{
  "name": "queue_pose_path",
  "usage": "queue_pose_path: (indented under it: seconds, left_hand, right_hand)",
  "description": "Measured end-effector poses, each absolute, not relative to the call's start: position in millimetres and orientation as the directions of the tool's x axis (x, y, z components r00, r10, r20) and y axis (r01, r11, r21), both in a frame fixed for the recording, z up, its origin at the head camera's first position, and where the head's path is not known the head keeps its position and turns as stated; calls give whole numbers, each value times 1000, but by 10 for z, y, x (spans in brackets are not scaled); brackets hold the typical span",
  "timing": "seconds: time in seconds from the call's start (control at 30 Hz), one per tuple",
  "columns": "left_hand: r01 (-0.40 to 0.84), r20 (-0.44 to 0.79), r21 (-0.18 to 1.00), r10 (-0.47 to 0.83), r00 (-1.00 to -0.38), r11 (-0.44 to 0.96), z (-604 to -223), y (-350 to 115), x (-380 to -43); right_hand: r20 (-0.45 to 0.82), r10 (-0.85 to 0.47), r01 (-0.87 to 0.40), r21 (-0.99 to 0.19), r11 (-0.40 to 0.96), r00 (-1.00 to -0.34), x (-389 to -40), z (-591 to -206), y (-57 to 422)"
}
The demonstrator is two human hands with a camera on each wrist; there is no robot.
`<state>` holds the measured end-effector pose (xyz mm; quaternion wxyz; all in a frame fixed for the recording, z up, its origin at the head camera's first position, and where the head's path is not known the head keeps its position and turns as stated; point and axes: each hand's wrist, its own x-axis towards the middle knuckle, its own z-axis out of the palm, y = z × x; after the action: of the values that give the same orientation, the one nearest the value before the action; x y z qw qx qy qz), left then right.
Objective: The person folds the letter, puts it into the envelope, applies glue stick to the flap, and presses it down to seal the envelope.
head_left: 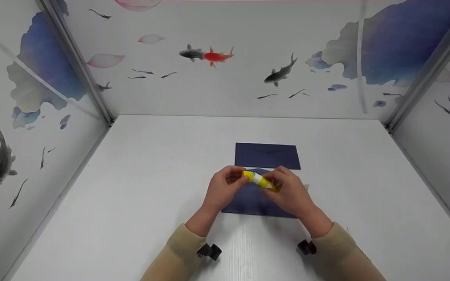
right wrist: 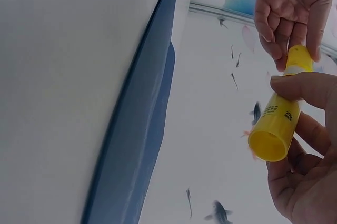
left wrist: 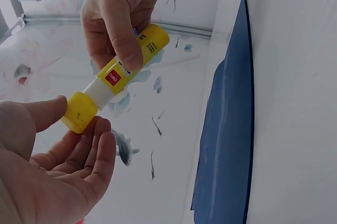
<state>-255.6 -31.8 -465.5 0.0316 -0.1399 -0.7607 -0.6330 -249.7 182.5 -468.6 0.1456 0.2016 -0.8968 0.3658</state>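
Note:
A yellow glue stick [head_left: 264, 182] is held between both hands above a dark blue sheet [head_left: 256, 205]. My left hand [head_left: 223, 186] pinches its yellow cap [left wrist: 80, 112] between thumb and fingertips. My right hand [head_left: 290, 191] grips the yellow barrel [left wrist: 152, 42], which has a red label. A band of white neck [left wrist: 99, 93] shows between cap and barrel. In the right wrist view, the barrel's round bottom end [right wrist: 268, 146] faces the camera. The blue sheet lies beneath the hands, its middle partly hidden by them; a curved-edged blue piece [right wrist: 167, 87] shows over it.
A second dark blue rectangle [head_left: 267, 156] lies just beyond the hands on the white table [head_left: 150, 175]. A small pale thing [head_left: 306, 187] peeks out beside the right hand. White panels [head_left: 229, 93] with painted fish enclose the table at the back and both sides.

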Motion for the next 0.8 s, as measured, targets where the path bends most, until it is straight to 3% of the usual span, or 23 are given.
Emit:
queue_pose_path:
  seconds: [0.3, 0.8]
  left_hand:
    - [281, 245, 938, 187, -951, 202, -4677, -318, -2554]
    - [239, 189, 945, 225, -956, 222, -4670, -314, -2556]
  right_hand:
    - [435, -292, -510, -560, 653, -851, -2491, -4700, 1825]
    - [568, -418, -671, -362, 647, -709, -2511, -4748, 1857]
